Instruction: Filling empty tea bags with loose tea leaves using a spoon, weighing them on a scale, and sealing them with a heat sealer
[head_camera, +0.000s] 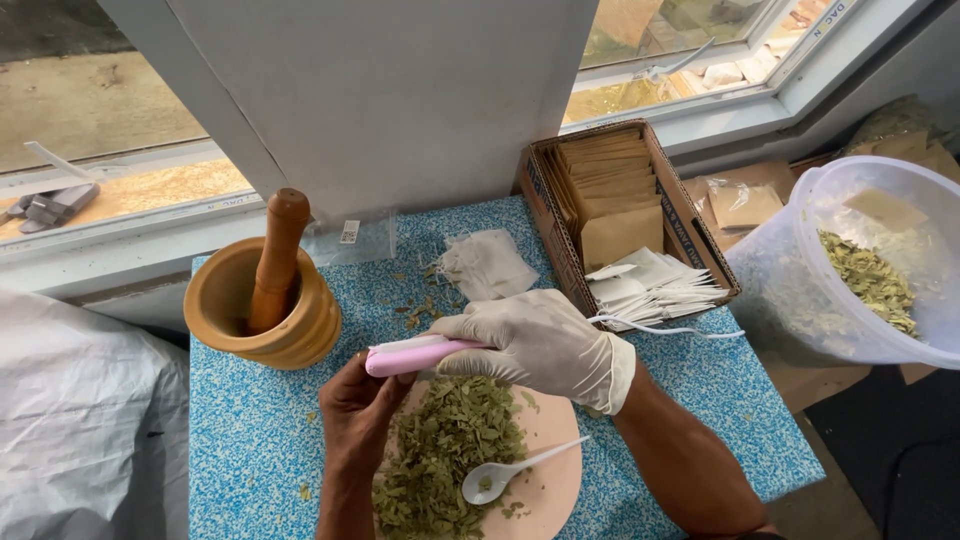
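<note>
— Fingers first: what are both sets doing?

— Fingers (470, 335) of the gloved right hand (540, 345) are clamped around a pink and white handheld sealer (415, 354), held level above the plate. Those of the bare left hand (360, 405) are pinched together just under the sealer's left end; whether they grip something thin there, I cannot tell.

— And the setting, biggest things down?

— Everything sits on a blue speckled surface (260, 440) below a window (100, 110). At the far right a large clear plastic tub (830, 290) lies tilted, dried green leaves (870, 275) inside. Behind the hands, at the right edge of the surface, an open cardboard box (545, 215) holds upright brown paper pouches (615, 195) and a fan of white filter bags (650, 285). At the left stands a wooden mortar (265, 310) with a wooden pestle (275, 260) leaning inside.

— Under the hands?

— A pale pink plate (550, 470) carries a heap of crushed dried leaves (445, 450). A white plastic spoon (505, 475) rests on the plate, its bowl beside the heap. One loose white filter bag (488, 262) lies near the back, and a thin white cord (670, 328) trails from the sealer toward the right.
</note>
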